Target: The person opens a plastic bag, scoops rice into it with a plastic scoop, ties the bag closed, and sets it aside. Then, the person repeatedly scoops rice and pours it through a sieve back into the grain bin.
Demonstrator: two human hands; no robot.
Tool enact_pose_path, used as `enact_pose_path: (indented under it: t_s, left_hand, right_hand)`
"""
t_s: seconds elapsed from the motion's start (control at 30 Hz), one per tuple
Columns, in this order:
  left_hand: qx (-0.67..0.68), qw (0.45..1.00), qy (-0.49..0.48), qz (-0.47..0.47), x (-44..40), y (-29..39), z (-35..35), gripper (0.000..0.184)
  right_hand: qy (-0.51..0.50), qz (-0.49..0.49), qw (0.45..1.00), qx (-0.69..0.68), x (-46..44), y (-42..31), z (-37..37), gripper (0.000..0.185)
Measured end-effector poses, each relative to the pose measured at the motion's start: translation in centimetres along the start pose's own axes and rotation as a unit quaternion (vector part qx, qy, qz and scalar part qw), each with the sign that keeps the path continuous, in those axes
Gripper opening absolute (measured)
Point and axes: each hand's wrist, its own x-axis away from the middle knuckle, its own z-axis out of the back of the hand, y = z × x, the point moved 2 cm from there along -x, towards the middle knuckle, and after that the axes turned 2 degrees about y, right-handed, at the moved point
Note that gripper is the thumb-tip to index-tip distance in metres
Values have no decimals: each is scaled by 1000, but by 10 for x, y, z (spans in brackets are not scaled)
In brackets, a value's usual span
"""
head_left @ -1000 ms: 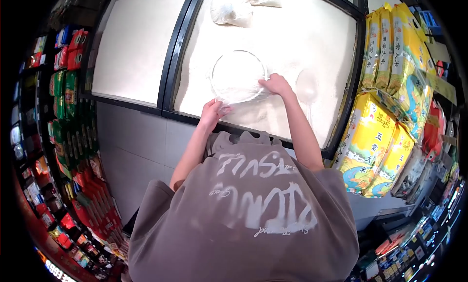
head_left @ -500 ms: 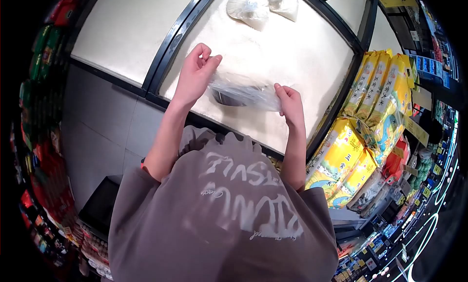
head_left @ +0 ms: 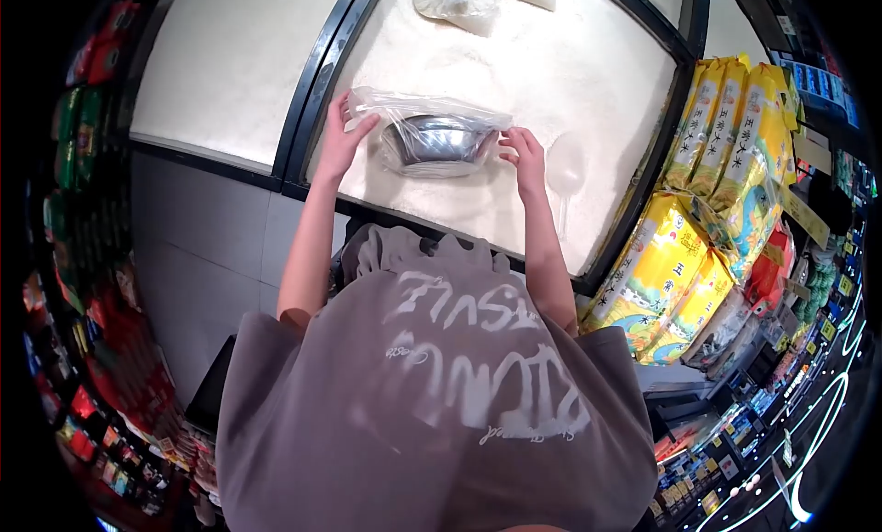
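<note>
Just beside right hand (head_left: 525,157), metal bowl (head_left: 443,141)

the bowl (head_left: 443,141) was of shiny metal, the bag (head_left: 390,101) around it was clear wrinkled plastic, packs (head_left: 654,261) right of the bowl looked glossy

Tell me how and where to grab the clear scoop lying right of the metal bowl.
Take the clear scoop by its slim handle, probably coming from the near side with the right hand. The handle points back toward the person, while the broad, rounded head lies farther off; the right hand is also the closer one.
</note>
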Motion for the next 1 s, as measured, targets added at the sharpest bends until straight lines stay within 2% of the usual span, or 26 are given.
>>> enact_pose_path:
  t_s: [0.03, 0.07, 0.1, 0.13, 0.2, 0.27, 0.33, 0.37, 0.4, 0.43, 0.47, 0.53, 0.57, 0.6, 0.7, 0.83, 1.0]
  left_hand:
    - [-83, 991, -78, 70, 7, -7, 0, 94]
    - [-83, 991, -78, 73, 18, -13, -6, 94]
    - [-169, 977, -126, 15, 31, -18, -19, 98]
    - [-254, 951, -172, -43, 39, -21, -31, 103]
    - [-256, 956, -142, -18, 44, -27, -38, 106]
    - [-257, 959, -120, 5, 46, -31, -42, 108]
    - [-188, 978, -84, 25, 42, -29, -45, 109]
    - [-179, 982, -64, 10, 35, -27, -46, 101]
    - [-184, 980, -72, 8, 29, -18, -48, 101]
    - [-215, 972, -73, 54, 20, -9, -49, 95]
    - [-247, 961, -72, 99, 11, 0, -50, 90]
    - [-283, 952, -70, 96, 5, 9, -53, 85]
    - [-256, 960, -58, 101, 2, 11, -54, 86]
    - [-228, 967, -45, 106, -2, 15, -55, 87]
    - [-252, 960, -53, 106, 2, 25, -59, 89]
    - [-278, 949, -45, 142, 11, 46, -66, 89]
    - [-287, 946, -64, 137, 13, 58, -65, 87]
  right_hand:
    - [15, 113, 991, 71, -11, 13, 7, 46]
    - [29, 225, 964, 142, -15, 17, 9, 56]
    - [-8, 217, 966, 140, -12, 21, 6, 64]
    - [-12, 215, 967, 139, -4, 15, -4, 64]
    - [-61, 265, 916, 294, 10, 5, -23, 63]
    - [-42, 249, 927, 278, 2, 16, -25, 66]
    - [-7, 243, 949, 200, -11, 21, -27, 63]
    - [-2, 243, 950, 194, -19, 23, -29, 63]
    - [15, 204, 960, 192, -32, 25, -29, 64]
    - [31, 167, 967, 188, -41, 21, -32, 65]
    - [38, 171, 968, 179, -48, 14, -32, 65]
    - [46, 78, 957, 274, -53, -2, -36, 74]
    - [51, 86, 951, 291, -60, -5, -34, 84]
    - [57, 88, 953, 284, -60, -9, -32, 84]
    - [31, 62, 945, 319, -53, -20, -26, 92]
    - [37, 28, 947, 319, -32, -32, -26, 90]
    - [63, 31, 952, 299, -2, -49, -29, 89]
